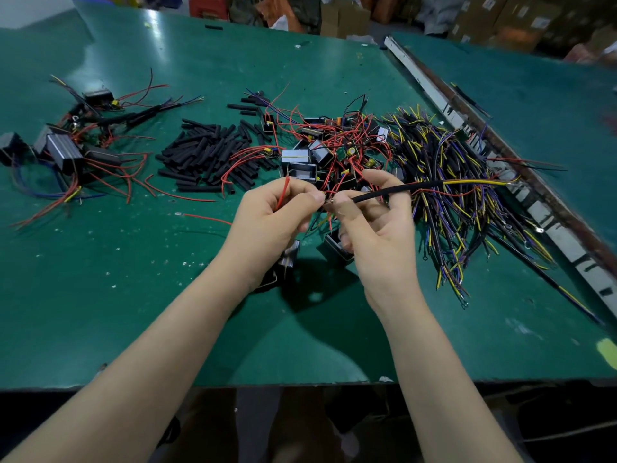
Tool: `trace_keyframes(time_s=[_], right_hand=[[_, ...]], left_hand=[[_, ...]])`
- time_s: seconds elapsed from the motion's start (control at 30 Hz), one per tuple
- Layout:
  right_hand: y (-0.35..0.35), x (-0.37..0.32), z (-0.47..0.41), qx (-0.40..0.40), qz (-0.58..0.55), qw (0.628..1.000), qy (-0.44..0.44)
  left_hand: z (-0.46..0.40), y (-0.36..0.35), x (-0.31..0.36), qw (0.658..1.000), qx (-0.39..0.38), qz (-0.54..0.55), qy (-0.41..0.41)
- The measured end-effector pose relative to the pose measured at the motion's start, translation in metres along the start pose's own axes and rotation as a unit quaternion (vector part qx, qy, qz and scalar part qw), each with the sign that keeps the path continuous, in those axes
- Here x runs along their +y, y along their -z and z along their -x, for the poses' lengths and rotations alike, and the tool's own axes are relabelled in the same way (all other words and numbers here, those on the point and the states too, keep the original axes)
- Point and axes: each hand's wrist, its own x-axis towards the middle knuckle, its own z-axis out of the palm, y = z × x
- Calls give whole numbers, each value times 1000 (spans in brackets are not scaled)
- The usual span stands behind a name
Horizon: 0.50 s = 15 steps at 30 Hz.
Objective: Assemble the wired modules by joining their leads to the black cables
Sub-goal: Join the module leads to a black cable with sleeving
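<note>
A red lead (284, 192) and a black cable (394, 192) meet end to end above the table — module (335, 248) beneath, cable pile (450, 182) right.

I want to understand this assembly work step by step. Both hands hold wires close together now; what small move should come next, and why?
Probably twist the bare ends together. The left hand pinches a red lead, the right hand pinches a black cable, and their ends meet between the fingertips. Whether they are already joined is too small to tell. A black sleeve from the pile would likely follow.
</note>
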Motion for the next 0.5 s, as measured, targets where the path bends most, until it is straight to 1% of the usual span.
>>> trace_keyframes(time_s=[0.13, 0.27, 0.33, 0.4, 0.5], right_hand=[[0, 0, 0, -24, -19, 999, -15], [0, -1, 0, -19, -15, 998, -52], [1, -2, -1, -18, -25, 996, -89], [3, -4, -3, -28, -67, 987, -143], [7, -7, -5, -64, -154, 959, -229]], left_hand=[[-1, 2, 1, 1000, 4, 12, 1], [0, 2, -1, 1000, 10, -5, -25], [1, 2, -1, 999, -1, -15, -48], [3, 2, 0, 998, -19, -12, -60], [4, 2, 2, 997, -51, 8, -66]])
